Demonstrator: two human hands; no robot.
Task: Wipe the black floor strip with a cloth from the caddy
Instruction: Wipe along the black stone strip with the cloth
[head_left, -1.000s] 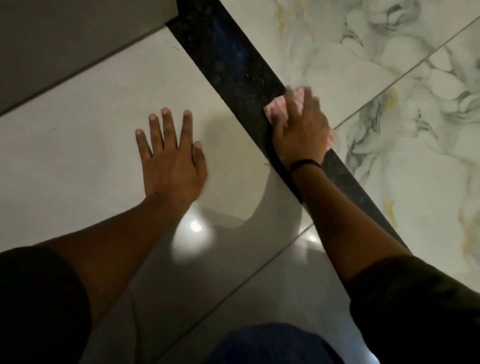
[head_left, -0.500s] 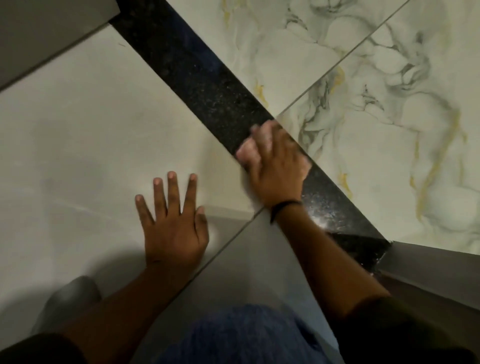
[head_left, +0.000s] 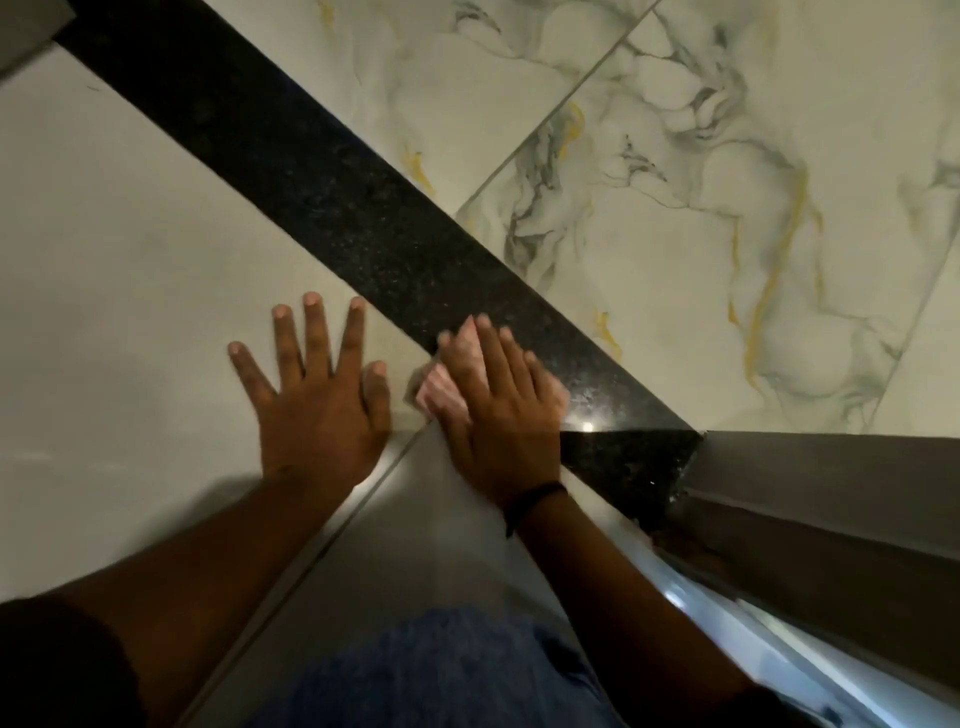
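A speckled black floor strip (head_left: 332, 197) runs diagonally from the top left down to the lower right, between plain cream tile and veined marble tile. My right hand (head_left: 498, 415) lies flat on a pink cloth (head_left: 439, 397), pressing it onto the strip's near edge; only the cloth's left part and a corner show under the fingers. My left hand (head_left: 317, 410) rests flat on the cream tile beside it, fingers spread, holding nothing. No caddy is in view.
A grey door frame or wall base (head_left: 831, 499) ends the strip at the lower right. Veined white marble tile (head_left: 701, 234) lies beyond the strip. My blue-clad knee (head_left: 441, 670) is at the bottom centre. Another grey edge (head_left: 26, 36) shows at the top left.
My right hand has slid the cloth down along the strip toward its lower-right end. My view has shifted that way too, and my left hand now sits close beside the right.
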